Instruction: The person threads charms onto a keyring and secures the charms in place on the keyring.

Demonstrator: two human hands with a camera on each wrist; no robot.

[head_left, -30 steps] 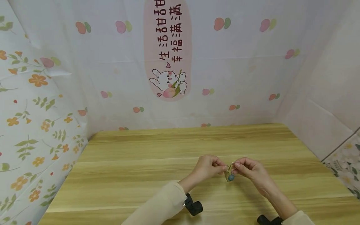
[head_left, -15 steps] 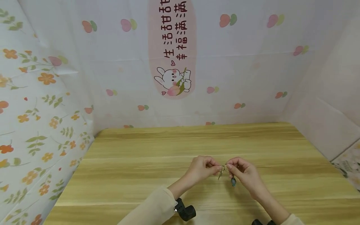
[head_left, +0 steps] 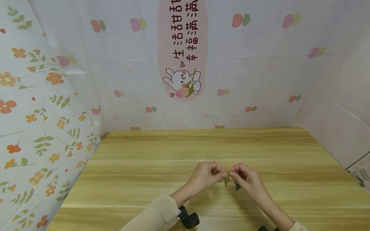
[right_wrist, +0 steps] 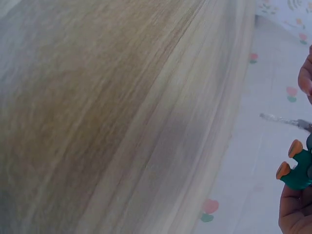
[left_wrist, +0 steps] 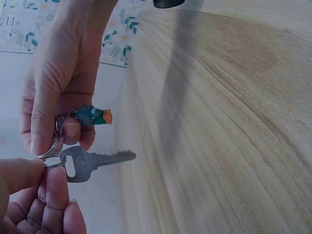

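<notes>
Both hands meet just above the wooden table (head_left: pixel 162 179) in the head view. My left hand (head_left: pixel 222 175) pinches a metal key ring (left_wrist: pixel 51 157) between thumb and forefinger. A silver key (left_wrist: pixel 92 160) hangs on that ring, its blade sticking out sideways. My right hand (head_left: pixel 233 175) pinches the same ring from the other side. A small teal charm with orange tips (left_wrist: pixel 95 116) dangles on a short chain by the right hand's fingers (left_wrist: pixel 46 112). The charm (right_wrist: pixel 298 171) and the key's tip (right_wrist: pixel 280 118) also show at the edge of the right wrist view.
Printed sheets with flowers and a cartoon rabbit (head_left: pixel 180 81) wall in the table at the left, back and right. Black wrist-mounted cameras (head_left: pixel 189 219) sit on both forearms near the table's front edge.
The two hands have drawn closer together and slid slightly left over the table. The charm, earlier hanging free between them, now sits tucked under the right hand's fingers.
</notes>
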